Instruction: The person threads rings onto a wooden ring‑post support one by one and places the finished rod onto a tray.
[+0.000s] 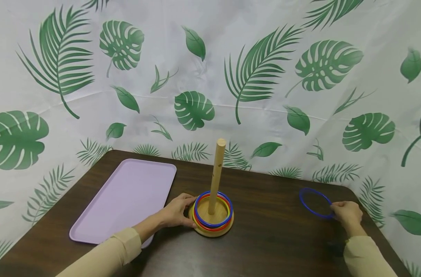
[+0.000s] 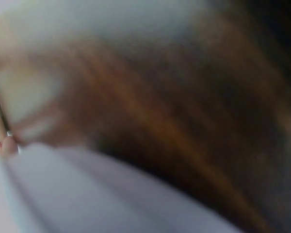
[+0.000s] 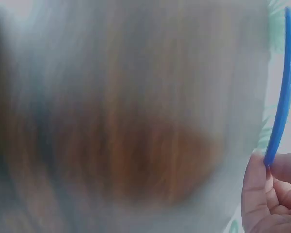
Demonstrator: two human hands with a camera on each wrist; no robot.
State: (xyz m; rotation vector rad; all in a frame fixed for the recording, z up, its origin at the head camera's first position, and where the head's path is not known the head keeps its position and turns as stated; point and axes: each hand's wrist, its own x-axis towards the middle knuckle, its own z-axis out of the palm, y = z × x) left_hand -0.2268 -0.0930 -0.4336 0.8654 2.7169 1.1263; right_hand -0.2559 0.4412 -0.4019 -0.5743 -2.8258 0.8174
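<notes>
A wooden ring-toss stand [image 1: 217, 173] with an upright peg and a round base is on the dark table. Around its peg, low on the base, lie a blue ring [image 1: 210, 225], a red one and some yellow. My left hand [image 1: 177, 212] holds the base's left side, thumb at the front, fingers behind. Only its fingertips [image 2: 8, 145] show at the left wrist view's edge. Off to the right, my right hand [image 1: 348, 213] pinches another blue ring [image 3: 285, 92] between thumb and fingers. This ring extends leftward from the hand over the table in the head view.
A lilac tray [image 1: 134, 192] lies on the table's left, partly behind my left forearm. Behind the brown table [image 1: 265, 231] hangs a white cloth [image 1: 210, 69] printed with green leaves. The table's right edge runs close beside my right hand.
</notes>
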